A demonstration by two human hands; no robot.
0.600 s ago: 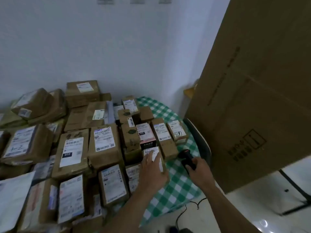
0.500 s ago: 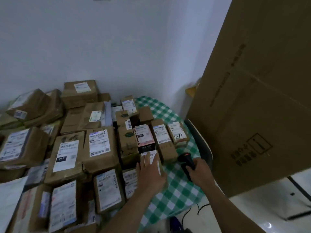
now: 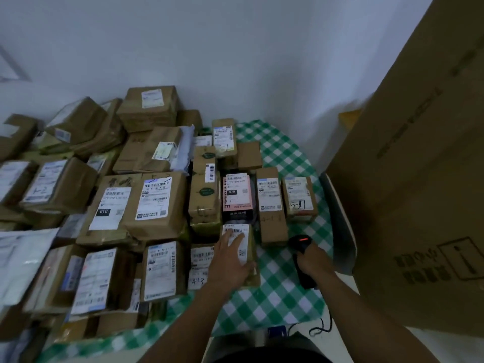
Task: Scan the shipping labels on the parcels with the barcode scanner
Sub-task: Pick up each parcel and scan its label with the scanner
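Many brown parcels with white shipping labels cover a table with a green checked cloth (image 3: 277, 297). My left hand (image 3: 230, 260) lies flat, fingers straight, on a small labelled parcel (image 3: 246, 247) near the table's front right. My right hand (image 3: 313, 260) grips a black barcode scanner (image 3: 301, 244) by its handle, to the right of that parcel. A red light shows on the scanner's head, which faces away from me. A pink-labelled parcel (image 3: 237, 195) and two brown ones (image 3: 269, 203) (image 3: 298, 197) lie just beyond.
A very large cardboard box (image 3: 419, 192) stands at the right, close to my right arm. A dark chair back (image 3: 337, 221) sits between it and the table. The scanner's coiled cable (image 3: 322, 326) hangs below the table edge. A white wall is behind the parcels.
The view has shifted slightly. My left hand still lies on the small parcel and my right hand has kept the scanner beside it, a little nearer to me.
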